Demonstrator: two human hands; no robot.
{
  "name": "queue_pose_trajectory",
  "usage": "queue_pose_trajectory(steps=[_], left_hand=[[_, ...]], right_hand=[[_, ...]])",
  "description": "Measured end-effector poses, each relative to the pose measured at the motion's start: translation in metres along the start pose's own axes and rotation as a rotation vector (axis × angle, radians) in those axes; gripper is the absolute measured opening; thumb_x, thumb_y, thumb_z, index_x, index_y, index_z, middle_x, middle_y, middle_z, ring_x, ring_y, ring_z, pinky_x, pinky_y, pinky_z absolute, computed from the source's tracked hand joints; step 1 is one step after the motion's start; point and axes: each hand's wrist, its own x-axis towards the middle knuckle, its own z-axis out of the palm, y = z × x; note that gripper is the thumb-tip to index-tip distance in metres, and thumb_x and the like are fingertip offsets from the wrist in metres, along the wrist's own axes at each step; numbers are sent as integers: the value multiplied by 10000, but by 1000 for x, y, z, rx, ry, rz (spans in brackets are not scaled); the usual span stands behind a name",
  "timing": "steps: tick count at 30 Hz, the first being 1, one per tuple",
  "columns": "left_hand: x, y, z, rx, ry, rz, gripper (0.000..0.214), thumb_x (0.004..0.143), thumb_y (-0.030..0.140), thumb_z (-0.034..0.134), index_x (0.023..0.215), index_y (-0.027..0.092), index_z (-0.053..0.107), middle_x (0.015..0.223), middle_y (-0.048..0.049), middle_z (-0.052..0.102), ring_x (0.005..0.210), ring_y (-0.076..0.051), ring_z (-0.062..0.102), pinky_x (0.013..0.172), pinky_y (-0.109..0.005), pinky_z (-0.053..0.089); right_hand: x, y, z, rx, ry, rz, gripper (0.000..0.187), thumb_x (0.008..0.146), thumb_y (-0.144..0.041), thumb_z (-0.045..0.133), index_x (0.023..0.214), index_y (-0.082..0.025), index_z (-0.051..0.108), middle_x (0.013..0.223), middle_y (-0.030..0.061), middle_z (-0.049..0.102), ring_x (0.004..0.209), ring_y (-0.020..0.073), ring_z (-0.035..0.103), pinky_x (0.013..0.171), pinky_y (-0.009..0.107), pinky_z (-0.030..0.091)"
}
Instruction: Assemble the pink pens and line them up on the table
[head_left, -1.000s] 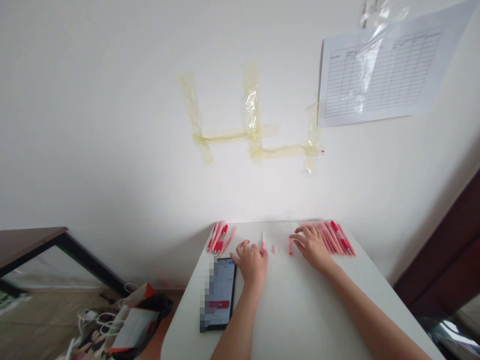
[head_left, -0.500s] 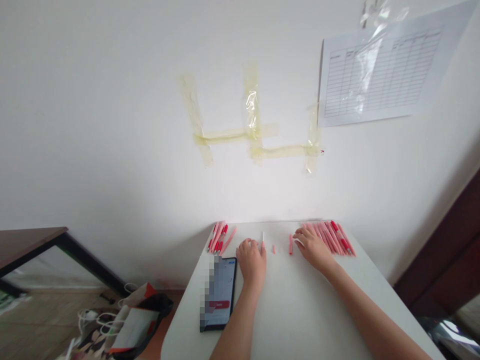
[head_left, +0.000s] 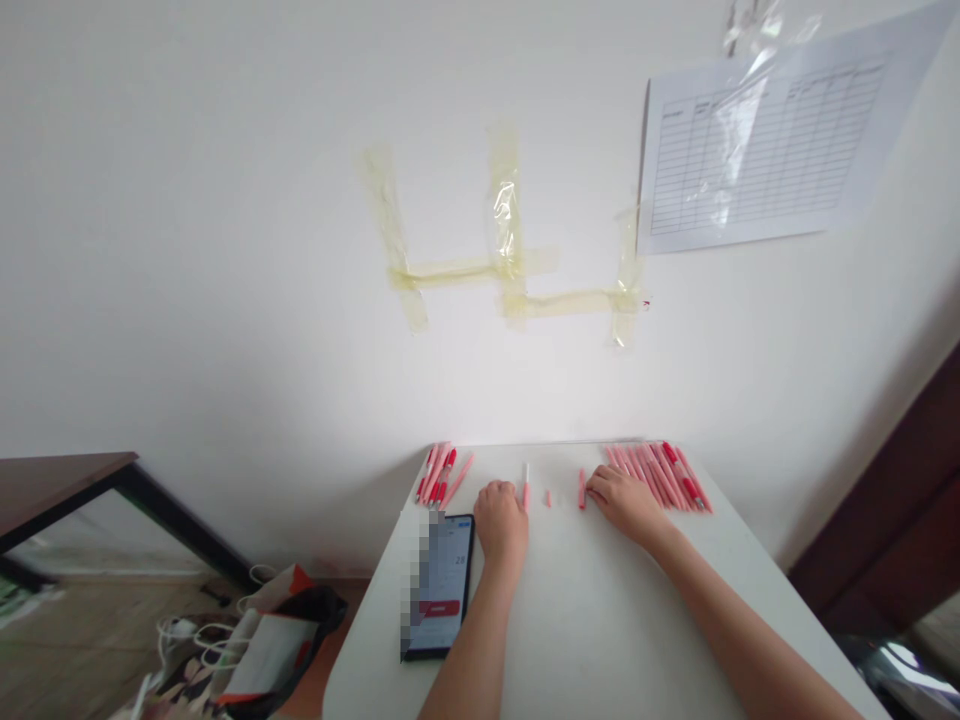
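Observation:
My left hand (head_left: 501,520) rests on the white table with its fingers curled together. Just right of it lies a pink pen part with a white refill (head_left: 526,490) sticking out of its far end. My right hand (head_left: 622,500) has its fingers drawn in on the table, the tips close beside a pink pen barrel (head_left: 581,490); whether they touch cannot be made out. Between the hands sits a small pink pen tip (head_left: 548,499). Neither hand shows anything held.
Several pink and red pens (head_left: 656,475) lie in a row at the back right, a smaller group (head_left: 435,475) at the back left. A phone (head_left: 442,590) lies beside my left forearm. The wall (head_left: 480,390) borders the table's far edge. Bags (head_left: 262,640) stand on the floor at left.
Fingers of both hands have drawn in closer together. My left hand has shifted slightly away from the pen part with the refill. The pen parts lie where they were.

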Motion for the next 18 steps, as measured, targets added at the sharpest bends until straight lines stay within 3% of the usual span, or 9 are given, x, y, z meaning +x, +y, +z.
queue_pose_trajectory(steps=[7, 12, 18], left_hand=[[-1, 0, -4, -7, -18, -10, 273, 917, 132, 458, 1005, 206, 706, 1034, -85, 681, 1004, -222, 601, 856, -339, 430], [0, 2, -7, -47, 1, -29, 242, 925, 167, 476, 1012, 198, 700, 1050, -87, 686, 1005, -227, 604, 867, -345, 438], [-4, 10, -1, -219, 61, 109, 207, 925, 257, 537, 1044, 233, 704, 1094, -66, 670, 1073, -217, 585, 986, -369, 438]], right_hand=[[0, 1, 0, 0, 4, 16, 251, 979, -179, 481, 881, -226, 707, 946, 58, 671, 916, 201, 649, 721, 287, 473], [0, -1, -3, 34, 62, 25, 261, 998, -187, 439, 987, -226, 697, 1014, 60, 680, 956, 188, 658, 755, 284, 500], [0, -16, -3, 84, 172, -103, 221, 999, -198, 474, 1064, -223, 683, 1094, 89, 674, 1025, 214, 630, 819, 323, 536]])
